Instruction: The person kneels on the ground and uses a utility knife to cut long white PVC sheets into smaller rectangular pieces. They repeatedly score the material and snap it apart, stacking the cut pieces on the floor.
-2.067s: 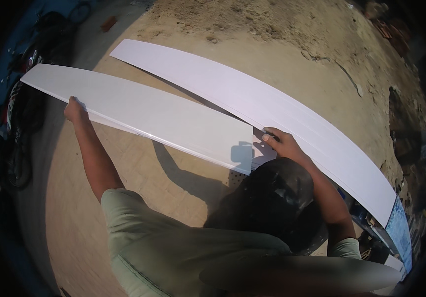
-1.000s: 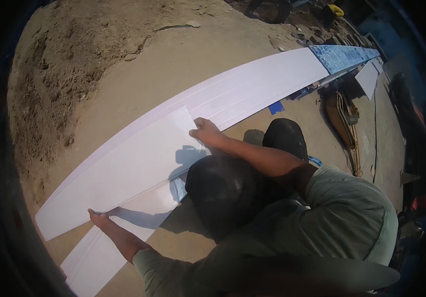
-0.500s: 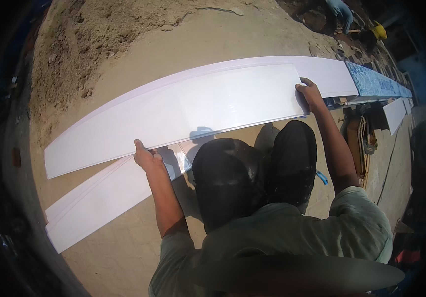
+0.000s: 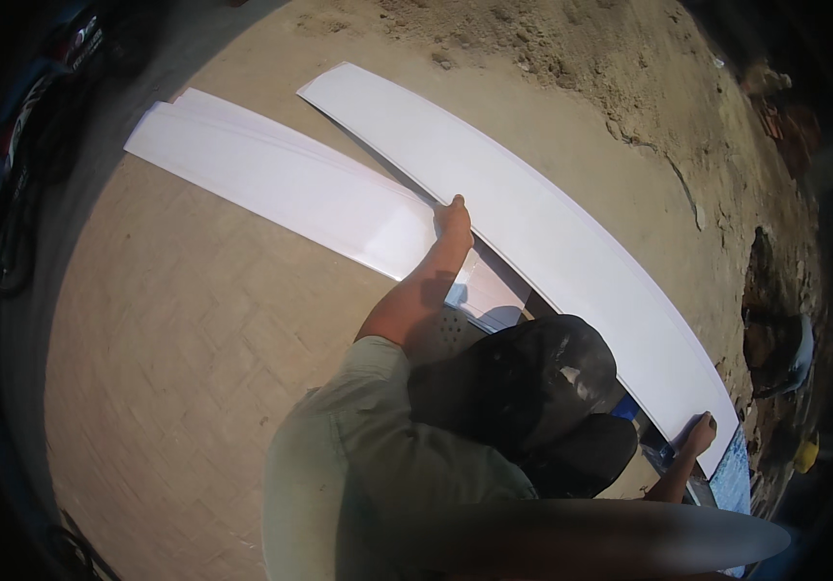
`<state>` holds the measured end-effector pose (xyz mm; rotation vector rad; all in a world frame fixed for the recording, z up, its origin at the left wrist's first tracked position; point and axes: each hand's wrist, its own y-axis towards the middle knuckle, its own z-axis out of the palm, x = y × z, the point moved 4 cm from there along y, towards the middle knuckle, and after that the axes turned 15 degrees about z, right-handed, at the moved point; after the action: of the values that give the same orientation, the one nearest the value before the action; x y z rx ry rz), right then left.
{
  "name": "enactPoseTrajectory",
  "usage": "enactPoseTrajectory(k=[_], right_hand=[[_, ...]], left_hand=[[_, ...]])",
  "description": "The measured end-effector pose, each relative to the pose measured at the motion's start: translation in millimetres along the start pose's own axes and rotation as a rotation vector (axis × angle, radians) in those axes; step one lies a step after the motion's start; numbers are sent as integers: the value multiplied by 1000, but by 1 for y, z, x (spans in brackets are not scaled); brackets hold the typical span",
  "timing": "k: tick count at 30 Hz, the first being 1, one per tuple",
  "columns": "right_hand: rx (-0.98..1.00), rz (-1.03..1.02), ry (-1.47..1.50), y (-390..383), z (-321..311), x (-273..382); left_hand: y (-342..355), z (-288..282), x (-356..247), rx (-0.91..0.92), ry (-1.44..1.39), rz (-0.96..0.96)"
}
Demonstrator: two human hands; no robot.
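A long white panel (image 4: 552, 261) stretches diagonally from the far middle to the lower right. My left hand (image 4: 455, 223) grips its near edge partway along, thumb on top and fingers underneath. Near its right end my right hand (image 4: 698, 436) holds the same edge, with part of that forearm hidden behind my knee and a dark blurred rim. A second group of white panels (image 4: 271, 174) lies at an angle on the ground to the left, its inner end close to my left hand. Past the right end, a blue patterned surface (image 4: 731, 474) shows.
Paved ground (image 4: 174, 320) spreads out on the left, with a motorbike (image 4: 24, 174) at the dark left rim. Loose soil (image 4: 620, 58) lies beyond the panels. My dark-clad knees (image 4: 542, 378) are right by the long panel. A person (image 4: 802, 353) is bent over at the far right.
My view has turned left, so the panels now slant down to the right. Both hands keep their hold on the long panel. The panel beneath it now shows less past its right end.
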<state>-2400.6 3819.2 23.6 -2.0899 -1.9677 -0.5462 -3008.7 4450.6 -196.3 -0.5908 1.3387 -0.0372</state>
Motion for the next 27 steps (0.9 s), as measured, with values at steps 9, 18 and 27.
enactPoseTrajectory(k=[9, 18, 27], right_hand=[[-89, 8, -46, -13, 4, 33], [-65, 74, -4, 6, 13, 40], [-97, 36, -13, -1, 12, 37]], left_hand=[[1, 8, -32, -101, 223, 22], [-6, 1, -52, -78, 245, -36], [-4, 1, -54, -34, 278, -20]])
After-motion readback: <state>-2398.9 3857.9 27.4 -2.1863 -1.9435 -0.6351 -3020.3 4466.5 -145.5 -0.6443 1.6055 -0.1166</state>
